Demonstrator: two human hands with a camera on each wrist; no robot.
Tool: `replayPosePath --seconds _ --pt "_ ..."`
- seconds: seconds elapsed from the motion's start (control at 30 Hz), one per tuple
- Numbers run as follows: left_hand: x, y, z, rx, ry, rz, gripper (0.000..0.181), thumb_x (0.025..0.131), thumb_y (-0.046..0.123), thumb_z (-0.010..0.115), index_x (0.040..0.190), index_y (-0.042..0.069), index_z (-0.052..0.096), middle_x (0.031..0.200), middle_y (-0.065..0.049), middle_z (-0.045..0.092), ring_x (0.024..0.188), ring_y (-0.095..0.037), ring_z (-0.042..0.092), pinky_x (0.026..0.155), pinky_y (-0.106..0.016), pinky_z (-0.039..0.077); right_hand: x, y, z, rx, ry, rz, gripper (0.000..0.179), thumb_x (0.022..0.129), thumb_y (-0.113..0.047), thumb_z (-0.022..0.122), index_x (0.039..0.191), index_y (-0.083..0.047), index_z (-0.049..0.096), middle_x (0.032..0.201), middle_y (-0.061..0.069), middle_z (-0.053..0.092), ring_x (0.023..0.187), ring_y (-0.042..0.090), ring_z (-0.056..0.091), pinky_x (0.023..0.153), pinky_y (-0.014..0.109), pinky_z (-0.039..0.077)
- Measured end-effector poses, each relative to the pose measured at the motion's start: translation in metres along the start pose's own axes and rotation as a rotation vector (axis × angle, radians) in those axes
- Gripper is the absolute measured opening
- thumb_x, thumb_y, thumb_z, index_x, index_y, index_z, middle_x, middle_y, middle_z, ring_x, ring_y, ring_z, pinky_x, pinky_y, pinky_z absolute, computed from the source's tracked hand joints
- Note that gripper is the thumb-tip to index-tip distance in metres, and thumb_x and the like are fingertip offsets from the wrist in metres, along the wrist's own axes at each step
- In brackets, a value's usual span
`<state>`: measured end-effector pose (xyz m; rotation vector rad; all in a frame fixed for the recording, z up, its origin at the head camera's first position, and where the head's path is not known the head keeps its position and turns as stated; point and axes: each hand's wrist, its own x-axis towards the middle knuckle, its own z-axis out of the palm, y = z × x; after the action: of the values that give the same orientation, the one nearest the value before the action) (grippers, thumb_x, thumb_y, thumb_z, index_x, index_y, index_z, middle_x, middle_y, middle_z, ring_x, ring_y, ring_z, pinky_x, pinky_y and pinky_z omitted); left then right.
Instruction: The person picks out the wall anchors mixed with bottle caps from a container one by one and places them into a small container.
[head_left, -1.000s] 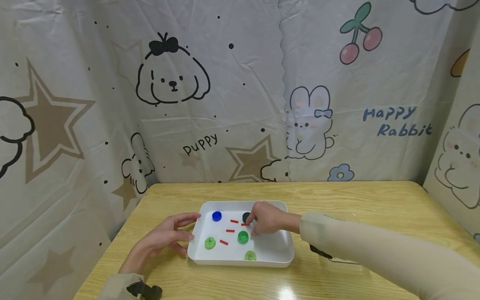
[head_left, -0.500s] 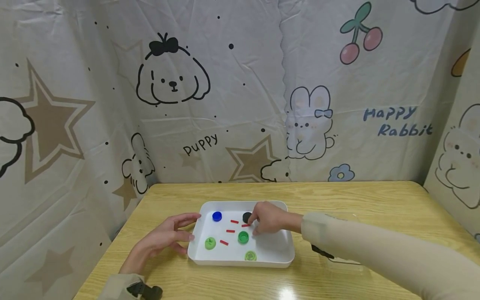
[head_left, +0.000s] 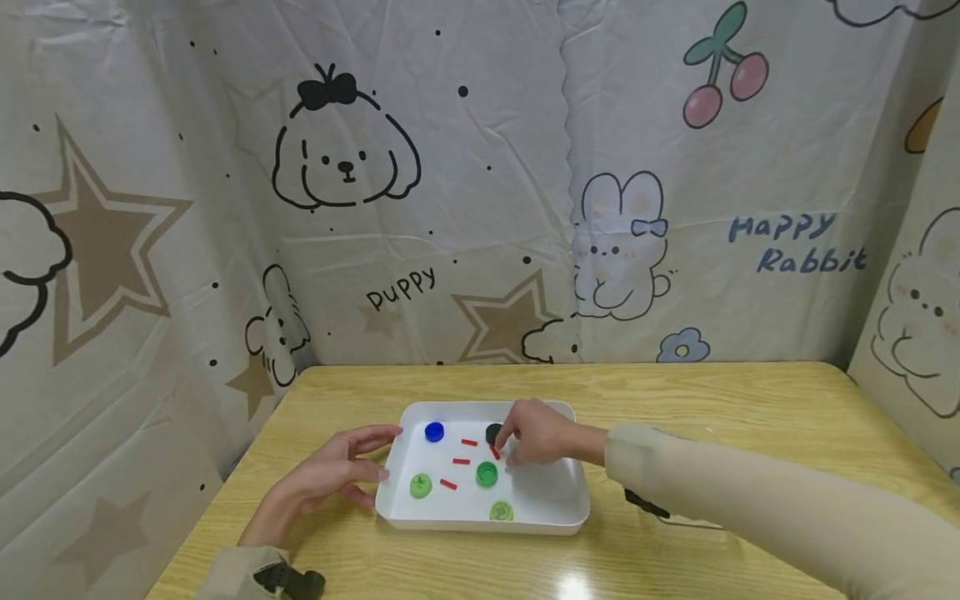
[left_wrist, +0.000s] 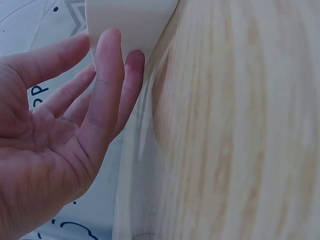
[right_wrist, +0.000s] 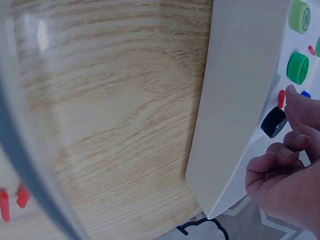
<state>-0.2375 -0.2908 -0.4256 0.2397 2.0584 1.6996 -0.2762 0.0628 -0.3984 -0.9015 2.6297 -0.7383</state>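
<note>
My left hand touches the left rim of a white tray with its fingers loosely extended. Inside that tray, my right hand points index finger and thumb down with a gap between them. Its fingertips are at a small red stick, also seen beside a fingertip in the right wrist view. A black cap lies just behind these fingers. Nearer me is a green cap. A pinch on the stick cannot be made out.
Also in the tray are a blue cap, two light green caps and several red sticks. A clear container stands under my right forearm; red sticks show in it. A printed curtain hangs behind the table.
The red stick at my right fingertips has turned from lying crosswise to a slant pointing towards me. My right hand has shifted slightly right over the second; the left hand stays put.
</note>
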Motion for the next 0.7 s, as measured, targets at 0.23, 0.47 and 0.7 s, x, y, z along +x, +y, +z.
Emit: replayPosePath --seconds 0.23,0.47,0.7 --pt "-0.001 0.002 0.001 0.010 0.006 0.000 0.074 0.092 0.001 0.075 0.159 0.000 0.041 0.167 -0.029 0.028 0.113 -0.034 0.069 0.067 -0.046 0.065 0.008 -0.003 0.003 -0.031 0.005 -0.024 0.031 0.083 0.004 0.086 0.112 -0.007 0.083 0.102 0.003 0.076 0.084 0.017 0.059 0.070 0.030 0.052" --pt "-0.001 0.003 0.001 0.016 0.006 -0.007 0.074 0.093 0.002 0.075 0.159 0.000 0.041 0.167 -0.028 0.029 0.113 -0.033 0.069 0.067 -0.045 0.065 0.014 -0.006 0.008 -0.080 -0.015 0.007 0.030 0.084 0.002 0.086 0.113 -0.008 0.083 0.108 0.003 0.076 0.099 0.016 0.067 0.090 0.036 0.060" --pt "0.000 0.002 0.000 0.019 0.009 -0.006 0.074 0.093 0.002 0.075 0.159 0.000 0.041 0.167 -0.028 0.029 0.112 -0.034 0.069 0.067 -0.046 0.065 0.013 -0.004 0.007 -0.024 -0.020 -0.010 0.028 0.083 0.004 0.086 0.108 -0.007 0.084 0.105 0.003 0.075 0.092 0.018 0.062 0.081 0.033 0.057"
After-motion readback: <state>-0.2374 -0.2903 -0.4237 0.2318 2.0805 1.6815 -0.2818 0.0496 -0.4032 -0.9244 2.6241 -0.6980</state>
